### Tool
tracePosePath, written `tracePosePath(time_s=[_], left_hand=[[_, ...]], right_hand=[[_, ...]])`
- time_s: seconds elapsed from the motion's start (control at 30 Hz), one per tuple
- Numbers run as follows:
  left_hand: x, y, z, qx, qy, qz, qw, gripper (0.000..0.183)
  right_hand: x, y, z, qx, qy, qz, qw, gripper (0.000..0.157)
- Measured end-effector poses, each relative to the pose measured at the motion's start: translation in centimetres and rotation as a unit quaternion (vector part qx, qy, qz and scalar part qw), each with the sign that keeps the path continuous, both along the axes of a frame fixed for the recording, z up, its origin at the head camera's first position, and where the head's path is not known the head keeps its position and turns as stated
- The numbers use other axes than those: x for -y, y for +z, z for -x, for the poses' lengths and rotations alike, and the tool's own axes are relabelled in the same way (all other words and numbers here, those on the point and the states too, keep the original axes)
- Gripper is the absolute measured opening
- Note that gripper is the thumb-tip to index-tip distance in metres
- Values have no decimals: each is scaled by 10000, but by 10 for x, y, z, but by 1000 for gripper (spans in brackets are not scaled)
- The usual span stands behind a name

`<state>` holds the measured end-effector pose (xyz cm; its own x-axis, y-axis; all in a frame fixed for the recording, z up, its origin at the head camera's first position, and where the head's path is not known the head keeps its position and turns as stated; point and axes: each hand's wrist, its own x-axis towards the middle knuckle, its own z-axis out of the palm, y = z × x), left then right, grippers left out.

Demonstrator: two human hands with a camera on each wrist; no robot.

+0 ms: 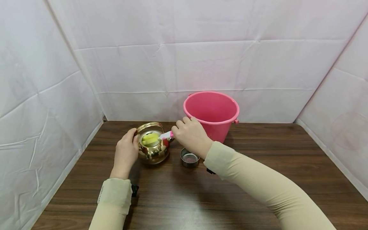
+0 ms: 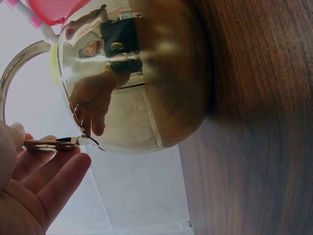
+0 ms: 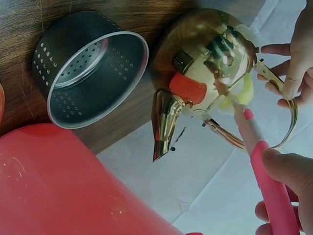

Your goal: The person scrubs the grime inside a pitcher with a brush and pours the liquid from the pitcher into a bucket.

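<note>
A shiny gold kettle (image 1: pixel 153 156) stands lidless on the brown table, its spout (image 3: pixel 165 120) pointing toward the bucket side. My left hand (image 1: pixel 125 155) pinches the kettle's arched handle (image 2: pixel 17 66) near its lower end, thumb on one side and fingers on the other. In my right hand (image 1: pixel 192 135) is the pink-and-white handle (image 3: pixel 274 188) of a sponge brush. Its yellow sponge head (image 1: pixel 150 138) sits at the kettle's round mouth, partly inside; the part down in the kettle is hidden.
A perforated metal strainer basket (image 1: pixel 189 158) sits right of the kettle, below my right hand. Behind it, a pink bucket (image 1: pixel 219 131) stands close to the right hand. White sheeting (image 1: pixel 138 73) surrounds the table (image 1: pixel 169 198) at the back and sides.
</note>
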<state>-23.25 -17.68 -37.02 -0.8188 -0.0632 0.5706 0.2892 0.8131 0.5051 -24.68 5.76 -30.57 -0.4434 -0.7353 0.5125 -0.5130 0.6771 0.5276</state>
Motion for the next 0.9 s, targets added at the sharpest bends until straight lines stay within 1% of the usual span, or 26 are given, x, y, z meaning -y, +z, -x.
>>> tracePosePath(time_s=[0.27, 0.47, 0.6, 0.7, 0.8, 0.9], left_hand=[[0, 0, 0, 19, 9, -16, 10000, 24], [0, 0, 0, 6, -3, -10, 10000, 24], [-1, 0, 0, -74, 7, -5, 10000, 23], [-1, 0, 0, -119, 13, -9, 9999, 22], [0, 0, 1, -90, 8, -25, 10000, 23], [0, 0, 0, 2, 15, -5, 10000, 24]], right_hand=[[0, 4, -1, 38, -61, -117, 9999, 7], [1, 6, 0, -45, 6, -67, 10000, 9], [1, 7, -1, -69, 51, -66, 9999, 10], [1, 9, -2, -39, 26, -112, 9999, 7], [1, 13, -4, 13, -18, -184, 9998, 1], [1, 16, -5, -21, -3, -217, 9998, 1]])
